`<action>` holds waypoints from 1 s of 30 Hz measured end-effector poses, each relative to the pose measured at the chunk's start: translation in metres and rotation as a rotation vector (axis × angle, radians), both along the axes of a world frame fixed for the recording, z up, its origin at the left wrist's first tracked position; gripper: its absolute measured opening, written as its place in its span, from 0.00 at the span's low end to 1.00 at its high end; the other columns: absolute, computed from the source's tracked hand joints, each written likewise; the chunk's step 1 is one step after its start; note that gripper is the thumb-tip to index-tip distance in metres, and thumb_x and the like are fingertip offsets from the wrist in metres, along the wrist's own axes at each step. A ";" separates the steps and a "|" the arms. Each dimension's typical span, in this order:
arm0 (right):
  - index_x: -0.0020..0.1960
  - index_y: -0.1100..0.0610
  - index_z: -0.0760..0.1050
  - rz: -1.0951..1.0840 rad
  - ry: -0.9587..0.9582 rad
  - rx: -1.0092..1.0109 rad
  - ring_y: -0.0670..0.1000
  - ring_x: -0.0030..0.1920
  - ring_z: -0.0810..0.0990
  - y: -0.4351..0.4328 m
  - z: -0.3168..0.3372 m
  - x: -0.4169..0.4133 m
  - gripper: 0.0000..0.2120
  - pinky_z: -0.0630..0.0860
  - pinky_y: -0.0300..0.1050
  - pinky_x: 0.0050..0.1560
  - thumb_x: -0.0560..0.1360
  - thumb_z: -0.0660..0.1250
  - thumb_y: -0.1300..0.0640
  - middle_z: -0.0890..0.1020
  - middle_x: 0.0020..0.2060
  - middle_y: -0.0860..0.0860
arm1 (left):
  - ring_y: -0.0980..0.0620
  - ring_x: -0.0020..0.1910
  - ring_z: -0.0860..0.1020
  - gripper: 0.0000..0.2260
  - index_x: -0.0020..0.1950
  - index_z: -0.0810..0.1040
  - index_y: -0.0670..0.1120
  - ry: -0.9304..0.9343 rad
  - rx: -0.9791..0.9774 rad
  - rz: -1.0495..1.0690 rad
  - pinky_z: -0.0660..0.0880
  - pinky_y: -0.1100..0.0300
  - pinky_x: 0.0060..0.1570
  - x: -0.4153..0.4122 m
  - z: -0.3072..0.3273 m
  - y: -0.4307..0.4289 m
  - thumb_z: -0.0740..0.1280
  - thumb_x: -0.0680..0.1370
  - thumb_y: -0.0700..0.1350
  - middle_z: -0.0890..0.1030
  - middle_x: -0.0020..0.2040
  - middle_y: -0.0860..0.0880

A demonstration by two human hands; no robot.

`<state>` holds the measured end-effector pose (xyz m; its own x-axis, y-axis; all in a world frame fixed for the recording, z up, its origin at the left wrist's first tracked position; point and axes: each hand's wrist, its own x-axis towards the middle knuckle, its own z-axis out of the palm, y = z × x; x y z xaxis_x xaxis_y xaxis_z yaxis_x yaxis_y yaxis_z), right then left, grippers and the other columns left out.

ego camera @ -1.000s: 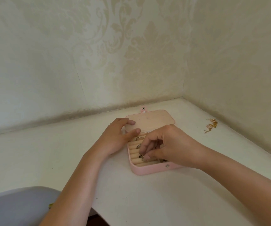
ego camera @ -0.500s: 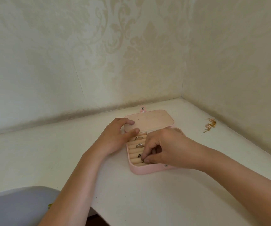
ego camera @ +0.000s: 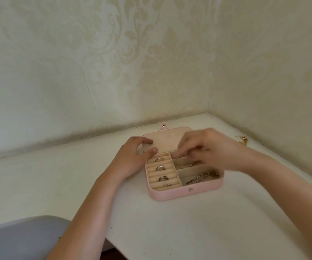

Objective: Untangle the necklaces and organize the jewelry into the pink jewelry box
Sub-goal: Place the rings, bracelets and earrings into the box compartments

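The pink jewelry box point(ego camera: 170, 195) lies open on the white table, lid flat toward the wall. Several rings point(ego camera: 160, 167) sit in the padded rolls on its left side. A beaded chain point(ego camera: 200, 178) lies in the front right compartment. My left hand point(ego camera: 132, 158) holds the box's left edge, thumb on the rim and fingers on the lid corner. My right hand point(ego camera: 207, 147) hovers blurred over the back right compartments, fingers bent downward; whether it holds anything is unclear. A gold tangle of necklaces point(ego camera: 242, 140) lies near the right wall.
The table sits in a corner, with wallpapered walls behind and to the right. A grey rounded chair seat point(ego camera: 24, 239) shows at the lower left, below the table's front edge point(ego camera: 114, 243).
My right hand lifted off the ring rolls and moved back and right over the small compartments, uncovering the rings and the chain. My left hand stayed on the box.
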<state>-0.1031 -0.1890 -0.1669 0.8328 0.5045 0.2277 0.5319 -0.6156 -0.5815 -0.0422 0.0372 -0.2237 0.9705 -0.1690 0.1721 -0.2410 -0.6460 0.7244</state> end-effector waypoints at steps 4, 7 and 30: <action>0.45 0.51 0.83 -0.429 -0.114 0.012 0.41 0.42 0.78 -0.051 0.005 0.028 0.18 0.68 0.28 0.42 0.73 0.61 0.71 0.83 0.45 0.47 | 0.55 0.61 0.71 0.11 0.58 0.77 0.54 -0.016 0.008 0.011 0.67 0.60 0.61 0.000 0.000 0.001 0.69 0.76 0.51 0.73 0.61 0.54; 0.59 0.55 0.80 -0.679 -0.020 -0.264 0.53 0.57 0.78 -0.086 -0.008 0.044 0.18 0.68 0.38 0.52 0.75 0.60 0.69 0.80 0.59 0.54 | 0.55 0.61 0.71 0.09 0.57 0.78 0.54 -0.020 -0.001 0.014 0.67 0.59 0.62 0.000 0.000 0.000 0.69 0.76 0.50 0.73 0.61 0.54; 0.40 0.57 0.82 -0.586 0.259 0.117 0.51 0.38 0.79 -0.116 -0.016 0.049 0.05 0.75 0.43 0.46 0.72 0.71 0.65 0.83 0.35 0.55 | 0.59 0.55 0.69 0.07 0.55 0.79 0.54 -0.145 -0.040 0.062 0.64 0.65 0.55 -0.004 0.001 -0.006 0.68 0.77 0.48 0.74 0.57 0.57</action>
<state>-0.0541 -0.3046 -0.1830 0.9978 -0.0660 0.0089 -0.0389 -0.6857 -0.7269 -0.0466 0.0313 -0.2225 0.9434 -0.1001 0.3163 -0.3054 -0.6340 0.7104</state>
